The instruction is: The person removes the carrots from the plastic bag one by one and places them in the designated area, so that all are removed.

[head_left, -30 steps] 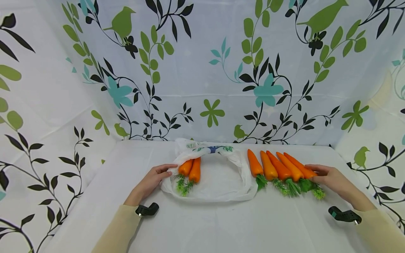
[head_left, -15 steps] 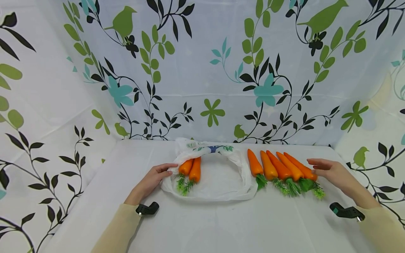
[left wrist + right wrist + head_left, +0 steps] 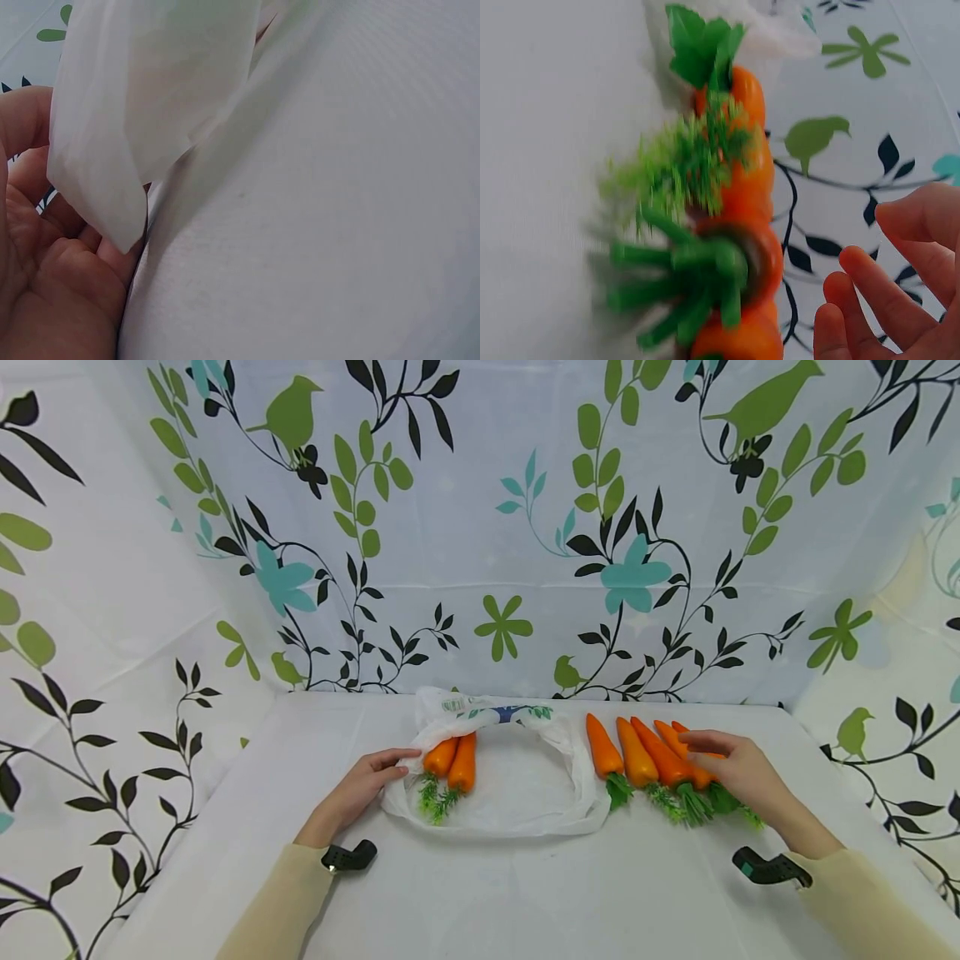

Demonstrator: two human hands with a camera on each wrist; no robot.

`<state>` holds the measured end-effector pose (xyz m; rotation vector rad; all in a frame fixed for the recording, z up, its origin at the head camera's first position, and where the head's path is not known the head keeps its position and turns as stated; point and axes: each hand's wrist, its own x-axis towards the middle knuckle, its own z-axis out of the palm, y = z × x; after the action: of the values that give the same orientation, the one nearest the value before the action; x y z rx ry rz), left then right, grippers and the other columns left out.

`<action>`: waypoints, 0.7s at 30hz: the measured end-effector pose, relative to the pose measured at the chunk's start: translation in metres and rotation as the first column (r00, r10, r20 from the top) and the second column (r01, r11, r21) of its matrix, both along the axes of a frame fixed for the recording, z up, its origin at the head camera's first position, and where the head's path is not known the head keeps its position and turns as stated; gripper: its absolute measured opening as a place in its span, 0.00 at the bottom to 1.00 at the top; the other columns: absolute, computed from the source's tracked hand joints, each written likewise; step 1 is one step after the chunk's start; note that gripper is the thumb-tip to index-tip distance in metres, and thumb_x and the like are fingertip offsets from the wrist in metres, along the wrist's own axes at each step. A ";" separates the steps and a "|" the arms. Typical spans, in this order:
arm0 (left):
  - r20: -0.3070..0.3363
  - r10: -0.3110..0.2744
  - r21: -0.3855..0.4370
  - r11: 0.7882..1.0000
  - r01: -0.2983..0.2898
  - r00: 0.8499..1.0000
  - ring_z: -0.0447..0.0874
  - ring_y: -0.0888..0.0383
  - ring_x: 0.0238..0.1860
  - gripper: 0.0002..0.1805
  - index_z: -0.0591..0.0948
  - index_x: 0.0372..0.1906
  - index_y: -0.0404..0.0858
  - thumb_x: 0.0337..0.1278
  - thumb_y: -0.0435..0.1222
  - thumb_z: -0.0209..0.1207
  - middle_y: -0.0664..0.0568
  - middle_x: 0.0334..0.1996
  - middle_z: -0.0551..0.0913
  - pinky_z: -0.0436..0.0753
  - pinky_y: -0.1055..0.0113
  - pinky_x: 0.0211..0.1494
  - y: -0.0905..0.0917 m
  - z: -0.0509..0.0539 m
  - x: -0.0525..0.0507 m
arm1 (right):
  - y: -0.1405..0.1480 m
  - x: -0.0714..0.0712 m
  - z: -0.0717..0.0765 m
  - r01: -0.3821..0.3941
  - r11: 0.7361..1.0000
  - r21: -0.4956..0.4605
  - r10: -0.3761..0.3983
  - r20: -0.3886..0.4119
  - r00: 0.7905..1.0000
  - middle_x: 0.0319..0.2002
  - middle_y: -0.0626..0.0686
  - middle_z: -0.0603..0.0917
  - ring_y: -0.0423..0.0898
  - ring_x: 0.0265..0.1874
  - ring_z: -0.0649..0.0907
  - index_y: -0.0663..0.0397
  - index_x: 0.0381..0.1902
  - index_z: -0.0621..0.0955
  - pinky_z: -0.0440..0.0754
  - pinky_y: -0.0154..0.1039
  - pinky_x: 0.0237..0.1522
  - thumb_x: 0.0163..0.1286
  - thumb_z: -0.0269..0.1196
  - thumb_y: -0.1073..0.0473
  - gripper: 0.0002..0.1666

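A white plastic bag (image 3: 517,827) lies with its wide mouth facing me in the head view. Two orange carrots (image 3: 462,764) with feathery green tops lie inside its left part. My left hand (image 3: 360,793) holds the bag's left edge; in the left wrist view the thin plastic (image 3: 97,142) hangs over the fingers. Right of the bag, several carrots (image 3: 637,753) lie in a slanted row, green tops toward me. My right hand (image 3: 742,777) is above the row's right end, hiding part of it. In the right wrist view its fingers (image 3: 885,292) are spread and hold nothing, beside the carrots.
The table has a white cover (image 3: 525,902). Behind it and at both sides hangs cloth (image 3: 465,527) printed with leaves, birds and flowers. A black wrist device (image 3: 350,857) is on the left wrist, another (image 3: 771,867) on the right.
My right hand drew back from the rightmost carrot, then moved left over the right end of the row. The left hand, the bag and the carrots have stayed in place.
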<state>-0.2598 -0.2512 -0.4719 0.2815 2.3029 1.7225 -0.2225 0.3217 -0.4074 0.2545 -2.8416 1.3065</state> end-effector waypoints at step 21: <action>-0.019 0.006 -0.036 0.999 -0.007 1.000 0.51 0.44 0.76 0.21 0.78 0.65 0.44 0.71 0.38 0.54 0.45 0.74 0.63 0.51 0.44 0.75 0.000 0.000 0.000 | -0.117 -0.024 -0.001 -0.166 0.984 -0.059 0.168 0.022 0.986 0.51 0.55 0.85 0.54 0.42 0.82 0.54 0.56 0.84 0.82 0.36 0.39 0.71 0.63 0.58 0.17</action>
<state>-0.2602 -0.2517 -0.4715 0.2849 2.3489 1.6863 -0.2465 0.2045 -0.4087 0.4885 -2.8530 1.4271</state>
